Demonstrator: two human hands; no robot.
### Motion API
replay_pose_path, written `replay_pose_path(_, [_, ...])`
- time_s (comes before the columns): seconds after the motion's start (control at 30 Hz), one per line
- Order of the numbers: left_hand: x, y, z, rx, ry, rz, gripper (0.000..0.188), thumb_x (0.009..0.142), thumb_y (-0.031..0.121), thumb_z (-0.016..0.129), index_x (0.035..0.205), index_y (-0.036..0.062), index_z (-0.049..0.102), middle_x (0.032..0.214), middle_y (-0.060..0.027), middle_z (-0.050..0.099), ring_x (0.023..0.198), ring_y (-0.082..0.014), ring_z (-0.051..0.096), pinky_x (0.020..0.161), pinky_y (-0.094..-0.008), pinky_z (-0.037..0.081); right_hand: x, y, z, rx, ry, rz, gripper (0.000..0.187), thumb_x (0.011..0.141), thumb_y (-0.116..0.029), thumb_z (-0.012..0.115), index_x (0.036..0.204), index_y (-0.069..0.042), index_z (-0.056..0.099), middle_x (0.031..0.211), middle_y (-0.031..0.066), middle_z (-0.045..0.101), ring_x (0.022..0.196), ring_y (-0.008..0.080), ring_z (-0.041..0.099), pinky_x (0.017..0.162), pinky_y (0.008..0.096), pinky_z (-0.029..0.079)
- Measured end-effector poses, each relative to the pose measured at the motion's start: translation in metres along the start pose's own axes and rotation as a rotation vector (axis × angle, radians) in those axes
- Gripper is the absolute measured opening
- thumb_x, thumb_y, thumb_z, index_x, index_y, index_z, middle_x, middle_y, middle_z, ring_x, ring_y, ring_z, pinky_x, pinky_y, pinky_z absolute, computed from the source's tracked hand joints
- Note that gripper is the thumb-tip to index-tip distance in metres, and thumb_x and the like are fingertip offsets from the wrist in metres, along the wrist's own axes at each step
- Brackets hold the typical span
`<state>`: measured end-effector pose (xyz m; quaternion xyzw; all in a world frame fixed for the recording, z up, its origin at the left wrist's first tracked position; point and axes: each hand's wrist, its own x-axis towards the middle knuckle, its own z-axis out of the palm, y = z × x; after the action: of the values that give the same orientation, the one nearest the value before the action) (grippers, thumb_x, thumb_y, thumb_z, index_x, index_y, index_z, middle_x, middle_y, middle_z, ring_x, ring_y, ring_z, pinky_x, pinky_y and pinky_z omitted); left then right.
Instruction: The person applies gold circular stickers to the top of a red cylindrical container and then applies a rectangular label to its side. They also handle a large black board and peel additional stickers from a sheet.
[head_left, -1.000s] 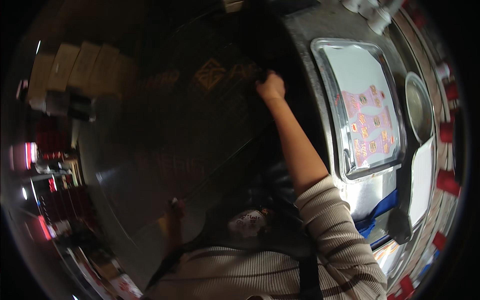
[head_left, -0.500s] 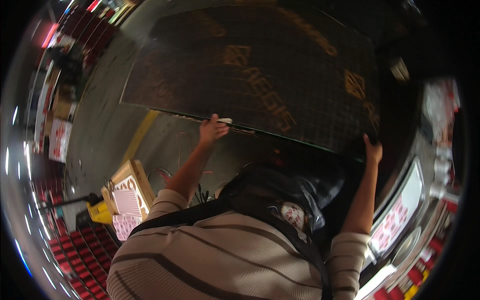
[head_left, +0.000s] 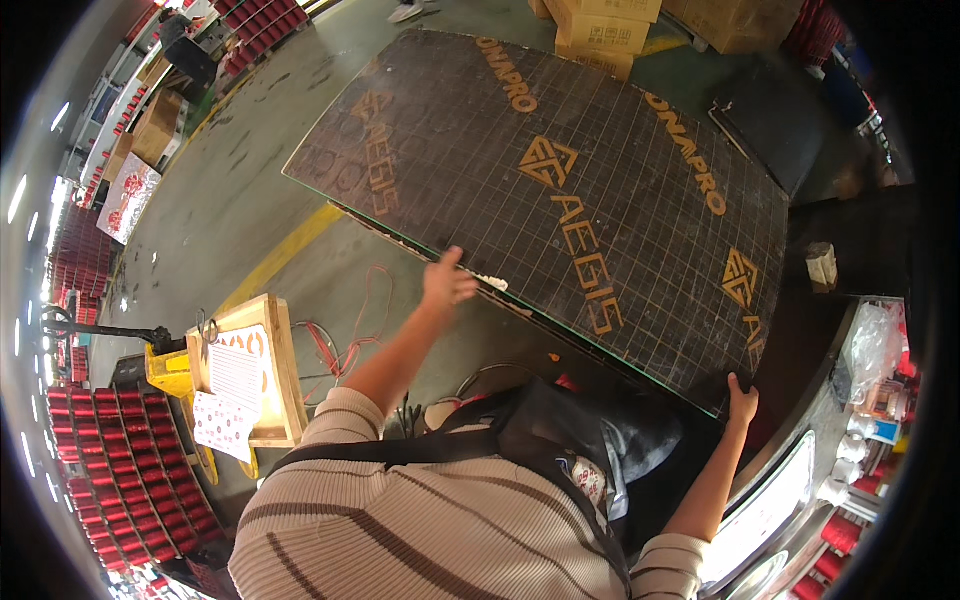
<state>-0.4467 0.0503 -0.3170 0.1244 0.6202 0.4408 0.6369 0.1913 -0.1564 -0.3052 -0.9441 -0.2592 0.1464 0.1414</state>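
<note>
A large dark brown board [head_left: 460,190] with a pale grid and yellow printing fills the middle of the view, its near edge slanting down to the right. My left hand [head_left: 446,284] grips that edge left of its middle, with the thumb on top; some of the fingers are hidden. Beside this hand the edge is chipped and pale. At the near right corner, my right hand [head_left: 740,402] is closed on the board, its thumb over the top. Whatever supports the board is hidden from view.
To the left, a yellow pallet truck [head_left: 170,370] stands beside a wooden tray [head_left: 290,370] holding printed sheets and scissors. Red spools [head_left: 125,470] are racked behind. Hoses [head_left: 345,350] lie on the floor. Cardboard boxes [head_left: 605,30] stand at the far side; a cluttered bench [head_left: 830,400] is at right.
The view has shifted and brightened, and the board now sits lower and more slanted in it. Both hands keep their hold on its near edge.
</note>
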Motion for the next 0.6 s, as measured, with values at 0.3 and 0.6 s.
replay_pose_path(0.3, [0.167,0.099,-0.092,-0.244,0.500,0.281,0.036,0.087,0.023,0.074,0.108,-0.0033,0.061,0.101,-0.0114,0.064,0.092,-0.0233,0.062,0.074,-0.0453,0.051,-0.022,0.008,0.046,0.205,0.196,-0.134,0.133,0.056,-0.066,0.087,0.152,0.002,0.024,0.150,0.0260,0.038,0.140,0.0374,0.037,0.114,0.0431,0.032])
replay_pose_path(0.6, [0.155,0.109,-0.067,-0.326,0.467,0.079,0.014,0.090,0.013,0.068,0.100,0.0038,0.068,0.104,-0.0051,0.067,0.096,-0.0213,0.060,0.088,-0.0449,0.047,-0.049,-0.006,0.030,0.324,0.136,0.019,0.124,0.058,-0.060,0.089,0.151,-0.003,0.030,0.144,0.0242,0.045,0.135,0.0357,0.044,0.111,0.0432,0.036])
